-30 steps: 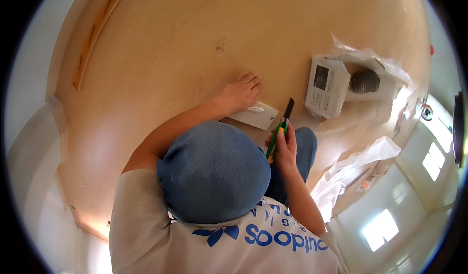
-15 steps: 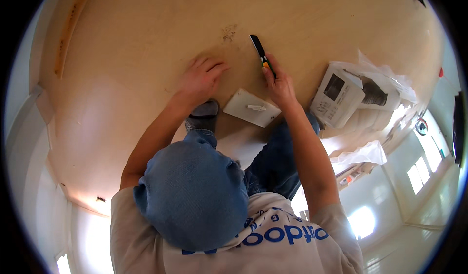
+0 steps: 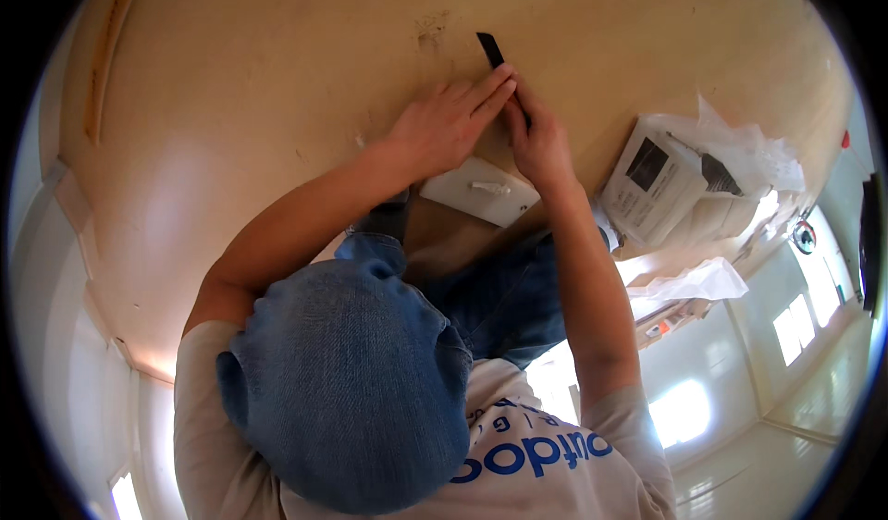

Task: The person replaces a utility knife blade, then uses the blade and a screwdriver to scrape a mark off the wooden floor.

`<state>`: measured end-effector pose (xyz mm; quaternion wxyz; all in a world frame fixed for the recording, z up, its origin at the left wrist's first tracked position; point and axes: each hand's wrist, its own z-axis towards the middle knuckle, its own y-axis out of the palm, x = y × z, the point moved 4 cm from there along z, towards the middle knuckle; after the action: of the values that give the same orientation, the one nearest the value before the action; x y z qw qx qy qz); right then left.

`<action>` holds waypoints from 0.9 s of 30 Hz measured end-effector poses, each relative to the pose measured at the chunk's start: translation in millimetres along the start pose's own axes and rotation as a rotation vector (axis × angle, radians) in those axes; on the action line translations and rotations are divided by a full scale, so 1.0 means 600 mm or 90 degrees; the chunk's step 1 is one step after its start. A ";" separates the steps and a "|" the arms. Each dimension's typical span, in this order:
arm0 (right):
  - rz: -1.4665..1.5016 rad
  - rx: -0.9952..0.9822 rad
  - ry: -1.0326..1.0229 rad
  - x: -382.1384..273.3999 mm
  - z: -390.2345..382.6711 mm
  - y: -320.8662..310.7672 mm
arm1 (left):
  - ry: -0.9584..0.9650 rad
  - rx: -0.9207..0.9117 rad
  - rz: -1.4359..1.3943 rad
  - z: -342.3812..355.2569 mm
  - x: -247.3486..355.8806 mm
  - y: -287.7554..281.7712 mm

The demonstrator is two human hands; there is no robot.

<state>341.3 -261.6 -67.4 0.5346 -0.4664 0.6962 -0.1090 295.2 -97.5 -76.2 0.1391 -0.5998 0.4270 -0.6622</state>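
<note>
My right hand [image 3: 539,141] grips a utility knife [image 3: 489,50], its dark blade pointing up and away from me. My left hand [image 3: 444,122] reaches across from the left with fingers stretched out. Its fingertips meet the knife near the base of the blade, beside my right fingers, and cover most of the handle. The left thumb is hidden. Just below my hands lies a white rectangular plate [image 3: 462,190] with a small white piece [image 3: 490,188] on it.
Both hands are above a tan board floor [image 3: 277,85] with a dark scuffed patch [image 3: 431,28]. To the right stands an opened white box [image 3: 652,182] with clear plastic wrap [image 3: 777,159]. My denim-covered knee [image 3: 342,381] rises close below. A wooden strip [image 3: 109,48] lies far left.
My left hand has moved right and up from the floor to the knife. The right hand and knife have shifted slightly away from me.
</note>
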 end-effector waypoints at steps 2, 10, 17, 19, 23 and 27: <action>-0.011 -0.004 -0.001 -0.003 -0.007 0.001 | 0.013 0.028 0.001 -0.007 -0.003 0.017; -0.107 0.060 0.004 -0.002 -0.004 0.017 | -0.010 -0.009 0.035 -0.012 0.007 0.006; -0.090 0.010 -0.046 0.005 0.004 0.011 | -0.039 -0.036 0.066 -0.019 0.011 0.023; -0.064 0.041 -0.055 -0.004 0.000 0.013 | -0.064 -0.053 0.053 -0.020 0.017 0.018; -0.108 0.013 0.012 -0.012 0.014 0.012 | -0.039 -0.001 0.046 -0.005 0.008 0.018; -0.089 -0.020 -0.021 -0.011 0.006 0.011 | -0.065 -0.025 0.047 -0.026 0.022 0.031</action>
<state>340.8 -251.7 -69.0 0.5295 -0.5240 0.6549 -0.1273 271.5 -111.1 -79.6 0.1732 -0.6192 0.4541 -0.6168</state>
